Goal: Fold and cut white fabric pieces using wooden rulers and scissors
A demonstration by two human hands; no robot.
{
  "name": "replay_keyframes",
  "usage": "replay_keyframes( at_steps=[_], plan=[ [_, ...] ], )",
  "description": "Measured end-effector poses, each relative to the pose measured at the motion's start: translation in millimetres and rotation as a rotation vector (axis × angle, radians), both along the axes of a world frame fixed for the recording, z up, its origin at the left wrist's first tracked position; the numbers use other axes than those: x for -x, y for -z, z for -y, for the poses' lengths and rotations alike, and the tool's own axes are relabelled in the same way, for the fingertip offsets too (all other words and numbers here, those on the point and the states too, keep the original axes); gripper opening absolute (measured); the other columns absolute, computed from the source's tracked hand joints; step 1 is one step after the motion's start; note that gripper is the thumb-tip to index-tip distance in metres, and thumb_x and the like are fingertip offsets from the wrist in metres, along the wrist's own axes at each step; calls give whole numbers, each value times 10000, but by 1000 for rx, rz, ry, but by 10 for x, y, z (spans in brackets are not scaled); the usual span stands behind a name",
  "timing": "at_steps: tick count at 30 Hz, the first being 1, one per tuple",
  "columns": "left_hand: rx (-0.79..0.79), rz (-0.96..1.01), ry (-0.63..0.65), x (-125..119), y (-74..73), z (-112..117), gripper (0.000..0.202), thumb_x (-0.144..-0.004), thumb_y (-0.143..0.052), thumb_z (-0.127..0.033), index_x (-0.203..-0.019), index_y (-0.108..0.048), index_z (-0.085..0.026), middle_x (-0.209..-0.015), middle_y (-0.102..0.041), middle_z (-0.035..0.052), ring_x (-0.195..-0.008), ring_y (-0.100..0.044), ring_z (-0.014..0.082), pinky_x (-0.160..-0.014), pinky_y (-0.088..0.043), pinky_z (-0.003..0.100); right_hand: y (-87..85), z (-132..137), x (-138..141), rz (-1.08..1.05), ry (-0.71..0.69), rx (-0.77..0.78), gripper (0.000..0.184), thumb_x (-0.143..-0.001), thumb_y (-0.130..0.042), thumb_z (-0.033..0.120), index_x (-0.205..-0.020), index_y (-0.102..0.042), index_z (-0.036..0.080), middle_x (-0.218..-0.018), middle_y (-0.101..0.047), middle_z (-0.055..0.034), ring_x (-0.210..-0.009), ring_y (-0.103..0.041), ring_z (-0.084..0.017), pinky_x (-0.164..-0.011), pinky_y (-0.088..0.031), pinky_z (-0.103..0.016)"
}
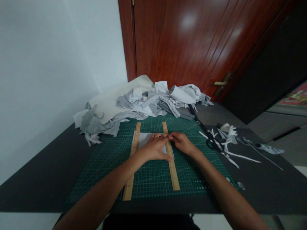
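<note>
A piece of grey cloth point(145, 138) lies on the green cutting mat point(153, 185), partly covered by my left hand. One wooden ruler point(135, 140) runs along the cloth's left side, and a second wooden ruler point(174, 175) crosses its right side. My left hand point(157, 147) rests flat over the cloth and the right ruler, thumb spread away from the fingers. Just beyond that ruler's right edge, my right hand point(180, 141) is closed in a pinch beside the cloth's edge. Whatever sits between its fingertips is too small to make out.
Grey and white cloth scraps point(153, 102) are heaped along the back of the dark table point(62, 169), against the wall and door point(177, 41). Black-handled scissors point(212, 142) lie at the right among white strips point(231, 159). A crumpled grey bundle point(270, 148) lies farther right.
</note>
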State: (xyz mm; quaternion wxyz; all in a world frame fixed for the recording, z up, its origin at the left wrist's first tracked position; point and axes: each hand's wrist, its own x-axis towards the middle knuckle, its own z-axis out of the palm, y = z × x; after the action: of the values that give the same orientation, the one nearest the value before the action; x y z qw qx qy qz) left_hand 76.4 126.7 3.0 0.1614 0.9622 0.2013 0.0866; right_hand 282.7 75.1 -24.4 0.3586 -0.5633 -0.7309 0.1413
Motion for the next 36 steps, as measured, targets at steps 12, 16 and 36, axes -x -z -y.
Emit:
replay_keyframes(
  at_steps=[12, 16, 36],
  plan=[
    [2, -15, -3, 1, -71, 27, 886, -666, -830, -615, -1395, -485, -249, -1447, -529, 108, -1316, -469, 349, -1093, -366, 458, -86, 56, 32, 60, 0, 66, 214, -922, -492, 79, -801, -617, 204, -786, -685, -20, -755, -631, -169, -724, -446, -262],
    [-6, -21, -10, 1, -55, 22, 889, -670, -822, -629, -1396, -493, -235, -1447, -528, 110, -1317, -467, 341, -1104, -357, 448, -93, 72, 43, 53, 16, 102, 198, -914, -512, 80, -798, -615, 203, -767, -687, -10, -721, -620, -159, -698, -435, -250],
    [-13, 6, 7, 8, 28, -15, 858, -691, -786, -666, -1381, -496, -245, -1467, -508, 92, -1350, -435, 340, -1109, -348, 453, -79, 71, 6, 91, 84, 152, 181, -882, -545, 82, -791, -649, 200, -737, -694, -2, -698, -619, -156, -691, -432, -254]
  ],
)
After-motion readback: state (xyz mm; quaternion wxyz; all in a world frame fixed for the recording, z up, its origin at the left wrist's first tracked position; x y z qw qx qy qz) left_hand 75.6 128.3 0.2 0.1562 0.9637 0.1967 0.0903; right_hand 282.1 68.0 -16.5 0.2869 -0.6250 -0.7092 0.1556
